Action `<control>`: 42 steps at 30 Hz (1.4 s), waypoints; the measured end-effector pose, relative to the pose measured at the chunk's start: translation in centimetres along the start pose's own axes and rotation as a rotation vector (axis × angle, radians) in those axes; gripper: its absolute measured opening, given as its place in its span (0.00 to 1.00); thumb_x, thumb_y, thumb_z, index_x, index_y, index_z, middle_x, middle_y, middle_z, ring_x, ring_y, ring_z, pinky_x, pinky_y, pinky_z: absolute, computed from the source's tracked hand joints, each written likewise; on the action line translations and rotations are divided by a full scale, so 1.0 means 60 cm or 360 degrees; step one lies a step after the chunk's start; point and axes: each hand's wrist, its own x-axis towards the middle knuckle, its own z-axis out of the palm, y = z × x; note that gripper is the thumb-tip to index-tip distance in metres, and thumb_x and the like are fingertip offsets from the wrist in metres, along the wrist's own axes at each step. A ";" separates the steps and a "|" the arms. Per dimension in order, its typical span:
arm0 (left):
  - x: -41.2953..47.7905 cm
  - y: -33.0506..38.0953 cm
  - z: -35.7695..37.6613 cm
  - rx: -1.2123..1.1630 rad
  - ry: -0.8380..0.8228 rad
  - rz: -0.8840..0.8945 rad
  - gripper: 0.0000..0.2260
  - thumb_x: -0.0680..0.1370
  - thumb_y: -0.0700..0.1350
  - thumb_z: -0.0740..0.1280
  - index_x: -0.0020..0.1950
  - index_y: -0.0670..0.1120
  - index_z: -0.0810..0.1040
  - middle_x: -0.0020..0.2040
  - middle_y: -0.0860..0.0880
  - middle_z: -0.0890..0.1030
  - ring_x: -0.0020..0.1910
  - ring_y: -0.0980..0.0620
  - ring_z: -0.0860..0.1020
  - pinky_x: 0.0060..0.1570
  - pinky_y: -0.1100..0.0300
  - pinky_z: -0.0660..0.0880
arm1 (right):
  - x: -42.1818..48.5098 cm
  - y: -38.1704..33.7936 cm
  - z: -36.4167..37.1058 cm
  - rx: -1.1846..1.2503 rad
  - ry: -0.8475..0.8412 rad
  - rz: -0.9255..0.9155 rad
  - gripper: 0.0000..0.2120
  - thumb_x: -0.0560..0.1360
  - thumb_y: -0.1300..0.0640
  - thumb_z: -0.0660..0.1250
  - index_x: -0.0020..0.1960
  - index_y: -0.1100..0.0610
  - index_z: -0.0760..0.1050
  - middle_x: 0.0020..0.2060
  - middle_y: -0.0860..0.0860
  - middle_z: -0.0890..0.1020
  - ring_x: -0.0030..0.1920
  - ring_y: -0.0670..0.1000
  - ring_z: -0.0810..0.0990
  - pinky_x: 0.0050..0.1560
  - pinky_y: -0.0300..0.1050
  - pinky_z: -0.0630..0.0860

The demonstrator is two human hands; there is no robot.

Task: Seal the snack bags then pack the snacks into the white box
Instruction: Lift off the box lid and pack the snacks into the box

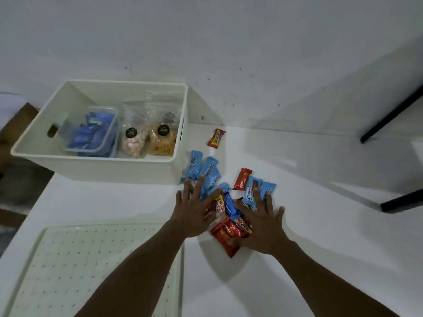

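Note:
A heap of small blue and red snack packets (226, 209) lies on the white table to the right of the white box (68, 165). My left hand (194, 211) rests flat on the heap's left side, fingers spread. On the right side my right hand (263, 225) presses down the same way, fingers apart. Neither hand grips a packet. In the box stand a clear tub of blue packets (91, 136), a clear bag of pink and white sweets (134, 138) and a clear bag of orange sticks (163, 136). One red packet (216, 138) lies alone further back.
A white perforated lid (91, 266) lies on the table at the lower left, close to my left forearm. Black furniture legs (393, 117) stand at the right. A white wall rises behind the table. The table's left edge drops to a darker floor.

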 end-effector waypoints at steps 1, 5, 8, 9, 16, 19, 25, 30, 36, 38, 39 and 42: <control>0.005 0.000 0.011 0.0031 0.0016 -0.0001 0.31 0.77 0.69 0.50 0.77 0.67 0.41 0.81 0.48 0.36 0.77 0.30 0.39 0.71 0.28 0.53 | 0.003 0.003 0.011 -0.0001 0.0123 -0.0015 0.49 0.59 0.17 0.56 0.75 0.31 0.48 0.78 0.50 0.33 0.77 0.63 0.32 0.67 0.79 0.44; 0.006 0.024 0.046 0.0053 0.0093 -0.0079 0.30 0.77 0.70 0.47 0.78 0.64 0.48 0.81 0.43 0.49 0.77 0.30 0.47 0.71 0.32 0.53 | 0.006 0.026 0.037 0.0054 0.0657 -0.0089 0.30 0.72 0.31 0.60 0.70 0.43 0.70 0.77 0.54 0.62 0.77 0.64 0.58 0.68 0.72 0.60; 0.004 0.053 0.055 -0.0010 0.0216 -0.0086 0.26 0.78 0.65 0.54 0.74 0.59 0.65 0.72 0.39 0.69 0.71 0.33 0.65 0.66 0.37 0.69 | 0.005 0.048 0.037 0.0084 0.0788 -0.0154 0.25 0.74 0.45 0.66 0.69 0.52 0.72 0.72 0.55 0.71 0.71 0.62 0.68 0.67 0.61 0.70; 0.004 0.063 0.056 -0.0043 0.0253 -0.0094 0.23 0.78 0.62 0.57 0.72 0.57 0.69 0.69 0.39 0.72 0.68 0.35 0.69 0.62 0.40 0.74 | 0.006 0.056 0.036 0.0105 0.0833 -0.0188 0.24 0.74 0.49 0.68 0.69 0.54 0.73 0.70 0.55 0.73 0.69 0.61 0.70 0.66 0.59 0.73; 0.015 0.097 0.024 -0.0349 0.0307 -0.0097 0.18 0.80 0.47 0.65 0.71 0.50 0.72 0.68 0.46 0.72 0.65 0.47 0.70 0.57 0.55 0.77 | 0.000 0.089 -0.001 0.0188 0.0862 -0.0205 0.22 0.69 0.60 0.76 0.62 0.59 0.79 0.59 0.57 0.82 0.55 0.61 0.80 0.54 0.55 0.81; 0.016 0.098 0.000 -0.0396 0.0338 -0.0093 0.18 0.81 0.47 0.64 0.71 0.50 0.72 0.67 0.47 0.73 0.64 0.48 0.71 0.59 0.57 0.73 | -0.011 0.089 -0.018 0.0247 0.0921 -0.0205 0.22 0.68 0.63 0.77 0.61 0.61 0.79 0.58 0.58 0.82 0.54 0.61 0.80 0.54 0.54 0.81; 0.012 0.088 -0.077 -0.0455 0.0535 0.0069 0.16 0.77 0.44 0.69 0.65 0.48 0.77 0.59 0.44 0.78 0.57 0.45 0.77 0.52 0.55 0.78 | -0.024 0.049 -0.093 0.0278 0.1093 -0.0214 0.24 0.67 0.66 0.77 0.62 0.60 0.79 0.59 0.56 0.82 0.56 0.59 0.80 0.56 0.50 0.78; 0.029 0.071 -0.215 -0.0469 0.0801 0.0205 0.16 0.76 0.44 0.68 0.64 0.47 0.76 0.57 0.43 0.78 0.53 0.44 0.77 0.48 0.53 0.79 | -0.009 -0.010 -0.209 0.0280 0.1226 -0.0247 0.23 0.68 0.65 0.76 0.63 0.58 0.78 0.60 0.55 0.82 0.58 0.59 0.80 0.60 0.52 0.76; 0.036 -0.074 -0.383 -0.0453 0.0967 -0.0045 0.16 0.76 0.44 0.69 0.64 0.48 0.77 0.55 0.45 0.79 0.54 0.44 0.77 0.50 0.54 0.75 | 0.056 -0.160 -0.342 0.0404 0.1328 -0.0532 0.21 0.70 0.63 0.74 0.62 0.54 0.79 0.60 0.52 0.82 0.55 0.55 0.79 0.58 0.48 0.75; 0.027 -0.140 -0.403 -0.0432 0.0861 -0.0154 0.17 0.76 0.44 0.69 0.64 0.49 0.77 0.54 0.44 0.79 0.54 0.43 0.78 0.49 0.54 0.74 | 0.086 -0.224 -0.353 0.0452 0.1234 -0.0570 0.19 0.72 0.61 0.73 0.62 0.52 0.79 0.62 0.50 0.81 0.56 0.55 0.79 0.58 0.45 0.73; 0.022 -0.172 -0.407 -0.0428 0.0805 -0.0202 0.17 0.75 0.45 0.70 0.64 0.49 0.77 0.54 0.45 0.79 0.53 0.43 0.78 0.48 0.54 0.72 | 0.102 -0.256 -0.350 0.0470 0.1189 -0.0579 0.17 0.73 0.59 0.71 0.61 0.51 0.80 0.62 0.50 0.80 0.56 0.55 0.79 0.59 0.45 0.73; 0.012 -0.248 -0.399 -0.0440 0.0644 -0.0331 0.16 0.75 0.47 0.71 0.63 0.51 0.78 0.53 0.45 0.80 0.54 0.43 0.79 0.46 0.57 0.69 | 0.147 -0.344 -0.326 0.0551 0.1048 -0.0600 0.16 0.71 0.59 0.69 0.58 0.49 0.81 0.60 0.49 0.81 0.57 0.53 0.78 0.59 0.48 0.73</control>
